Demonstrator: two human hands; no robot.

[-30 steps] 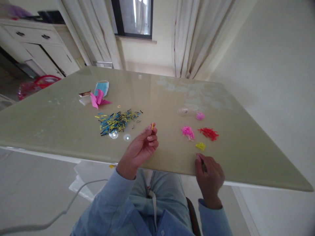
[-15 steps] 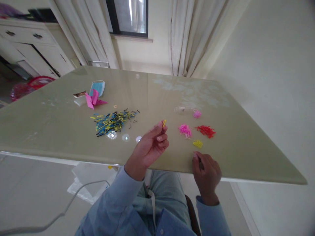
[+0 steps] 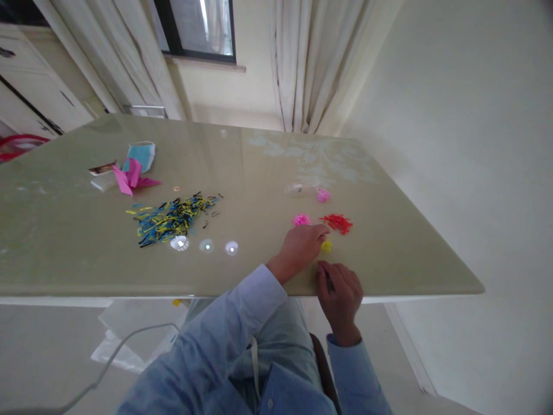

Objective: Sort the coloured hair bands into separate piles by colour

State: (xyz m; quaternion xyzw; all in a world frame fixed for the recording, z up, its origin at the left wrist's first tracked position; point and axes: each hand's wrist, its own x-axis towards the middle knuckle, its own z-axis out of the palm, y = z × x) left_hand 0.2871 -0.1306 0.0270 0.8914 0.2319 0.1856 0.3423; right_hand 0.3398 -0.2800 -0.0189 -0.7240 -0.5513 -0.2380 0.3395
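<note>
My left hand (image 3: pixel 302 248) reaches over the table beside a small yellow pile (image 3: pixel 326 246), its fingertips pinched together just above it; whatever is between them is too small or hidden to make out. Part of a pink pile (image 3: pixel 301 219) shows behind that hand. Near the front edge, my right hand (image 3: pixel 340 288) rests with curled fingers, thumb against the index finger, contents hidden. A red pile (image 3: pixel 337 223) of small bands lies beyond the yellow one. To the left is a larger mixed pile (image 3: pixel 173 220) of black, blue and yellow pieces.
A clear container (image 3: pixel 298 188) lies near a pink bundle (image 3: pixel 323 196) toward the back. On the left of the table (image 3: pixel 250 173) are a blue mask (image 3: pixel 141 155), a pink folded paper (image 3: pixel 133 177) and a small picture card (image 3: pixel 102 169).
My left hand, which held a yellow band up in the air, has moved right and down to the yellow pile. The view has shifted, while my right hand keeps its curled pose.
</note>
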